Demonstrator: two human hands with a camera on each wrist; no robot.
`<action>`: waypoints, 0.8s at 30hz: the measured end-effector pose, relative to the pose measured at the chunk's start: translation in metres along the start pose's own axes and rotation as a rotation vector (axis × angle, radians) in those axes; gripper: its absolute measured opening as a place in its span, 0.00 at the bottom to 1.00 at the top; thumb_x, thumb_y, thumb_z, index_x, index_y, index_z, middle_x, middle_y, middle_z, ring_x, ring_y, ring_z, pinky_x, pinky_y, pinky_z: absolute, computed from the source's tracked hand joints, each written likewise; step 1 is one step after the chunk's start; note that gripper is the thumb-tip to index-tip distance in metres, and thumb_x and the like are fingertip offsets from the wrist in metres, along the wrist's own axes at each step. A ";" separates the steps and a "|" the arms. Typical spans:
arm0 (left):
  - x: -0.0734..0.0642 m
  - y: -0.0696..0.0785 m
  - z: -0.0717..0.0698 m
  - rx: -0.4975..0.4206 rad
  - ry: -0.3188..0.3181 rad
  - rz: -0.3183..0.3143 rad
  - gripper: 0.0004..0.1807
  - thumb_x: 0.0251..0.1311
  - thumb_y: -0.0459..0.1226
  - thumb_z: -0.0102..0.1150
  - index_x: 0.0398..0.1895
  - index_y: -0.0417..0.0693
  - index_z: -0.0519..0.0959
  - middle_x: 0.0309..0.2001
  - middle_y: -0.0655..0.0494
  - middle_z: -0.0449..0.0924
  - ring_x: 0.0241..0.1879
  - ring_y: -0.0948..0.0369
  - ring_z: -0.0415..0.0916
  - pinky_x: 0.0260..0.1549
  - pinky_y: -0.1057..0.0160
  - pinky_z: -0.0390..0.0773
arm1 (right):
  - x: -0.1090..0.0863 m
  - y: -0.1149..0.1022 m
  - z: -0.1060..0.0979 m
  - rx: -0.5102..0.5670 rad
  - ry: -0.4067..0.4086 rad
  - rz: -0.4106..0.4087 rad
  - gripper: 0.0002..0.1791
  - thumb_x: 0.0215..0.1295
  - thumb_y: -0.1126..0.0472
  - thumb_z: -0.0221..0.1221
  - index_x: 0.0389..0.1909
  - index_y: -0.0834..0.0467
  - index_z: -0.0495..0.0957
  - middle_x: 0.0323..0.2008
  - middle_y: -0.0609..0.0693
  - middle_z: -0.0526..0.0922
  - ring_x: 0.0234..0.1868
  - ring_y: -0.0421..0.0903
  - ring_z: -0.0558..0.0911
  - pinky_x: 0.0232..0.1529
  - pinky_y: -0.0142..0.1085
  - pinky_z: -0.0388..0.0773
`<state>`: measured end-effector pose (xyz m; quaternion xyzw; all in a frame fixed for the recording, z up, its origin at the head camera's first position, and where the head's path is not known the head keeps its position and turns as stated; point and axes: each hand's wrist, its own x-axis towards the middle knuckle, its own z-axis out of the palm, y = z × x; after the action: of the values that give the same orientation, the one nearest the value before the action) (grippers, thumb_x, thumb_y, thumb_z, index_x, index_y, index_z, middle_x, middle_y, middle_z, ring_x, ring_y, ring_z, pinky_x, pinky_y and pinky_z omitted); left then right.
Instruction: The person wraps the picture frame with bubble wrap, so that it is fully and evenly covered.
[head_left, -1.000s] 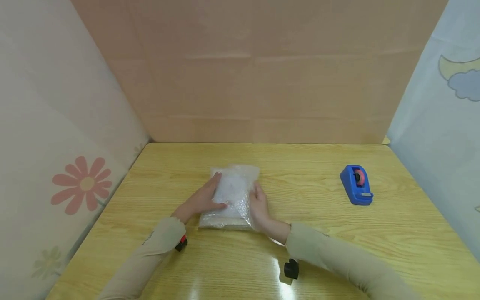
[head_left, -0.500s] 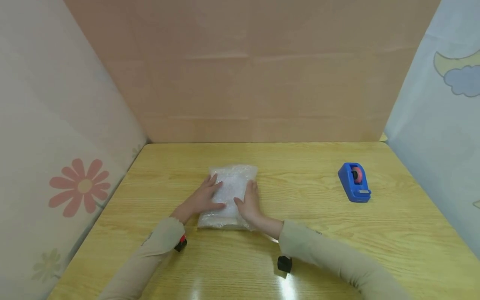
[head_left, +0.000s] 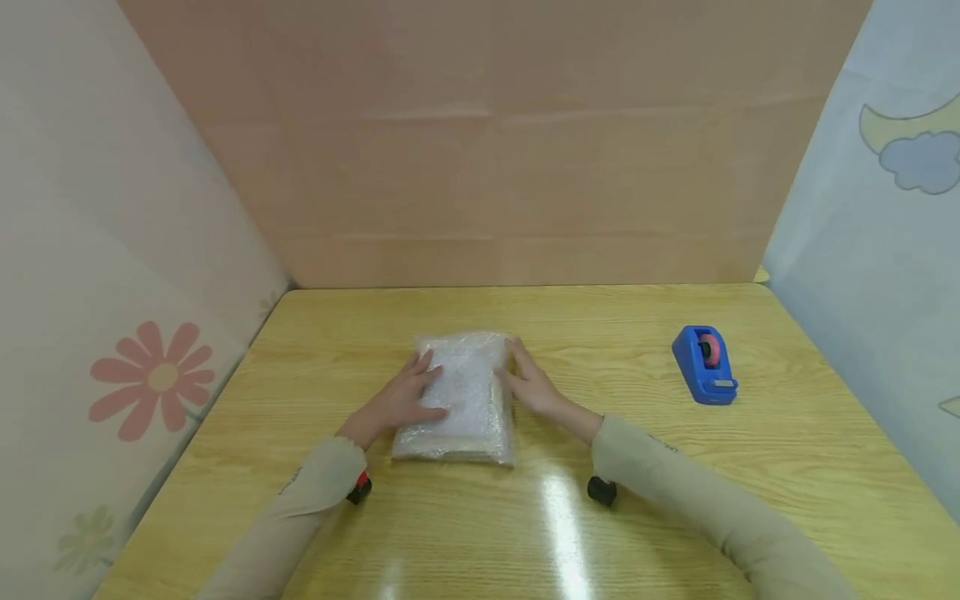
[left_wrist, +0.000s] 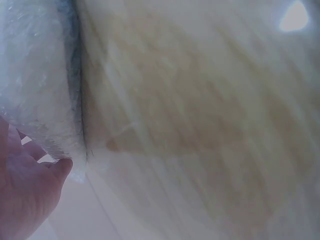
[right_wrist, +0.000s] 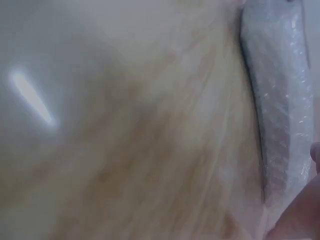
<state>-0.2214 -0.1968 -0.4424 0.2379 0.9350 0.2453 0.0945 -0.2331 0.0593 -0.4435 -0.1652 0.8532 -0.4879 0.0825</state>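
Observation:
A flat, roughly rectangular package in clear bubble wrap [head_left: 467,400] lies on the wooden table, something pale showing through its wrapping. My left hand [head_left: 405,400] rests on its left side, fingers spread and thumb across the top. At its upper right edge is my right hand [head_left: 534,387], fingers extended and touching the wrap. The left wrist view shows part of the left hand [left_wrist: 30,192] at a corner of the package [left_wrist: 35,70]. In the right wrist view, the package's side [right_wrist: 277,110] is seen with a bit of the right hand [right_wrist: 300,215].
A blue tape dispenser [head_left: 703,367] with a pink roll stands on the right of the table [head_left: 615,333]. A brown panel [head_left: 487,167] rises behind the table. Patterned walls [head_left: 60,250] flank both sides. Small black devices hang under both wrists.
My right hand has come off the package's lower right top and moved up and outward to its upper right edge. My left hand has stayed on the left side.

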 end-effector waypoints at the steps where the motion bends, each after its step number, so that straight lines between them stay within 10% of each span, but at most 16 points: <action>1: 0.000 0.000 0.000 0.001 0.001 0.002 0.44 0.50 0.53 0.61 0.66 0.39 0.59 0.71 0.45 0.37 0.69 0.46 0.30 0.63 0.45 0.47 | 0.002 0.000 0.000 -0.054 -0.015 -0.039 0.34 0.70 0.54 0.45 0.69 0.64 0.44 0.70 0.63 0.34 0.69 0.58 0.37 0.66 0.54 0.35; 10: 0.002 0.000 0.001 0.001 0.012 -0.004 0.44 0.49 0.53 0.62 0.65 0.39 0.60 0.71 0.44 0.38 0.69 0.45 0.31 0.63 0.45 0.46 | 0.019 -0.003 0.015 -0.314 -0.023 -0.219 0.31 0.70 0.61 0.40 0.64 0.77 0.44 0.65 0.75 0.38 0.67 0.67 0.38 0.65 0.56 0.37; 24: 0.001 0.001 0.002 0.036 0.026 0.006 0.45 0.48 0.53 0.63 0.67 0.43 0.58 0.70 0.41 0.36 0.67 0.38 0.29 0.59 0.37 0.47 | 0.019 -0.024 0.038 -0.716 -0.029 0.016 0.35 0.71 0.50 0.39 0.68 0.69 0.41 0.69 0.66 0.36 0.69 0.59 0.36 0.67 0.48 0.40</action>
<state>-0.2214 -0.1948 -0.4436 0.2393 0.9397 0.2318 0.0774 -0.2344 0.0109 -0.4417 -0.1839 0.9700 -0.1549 0.0351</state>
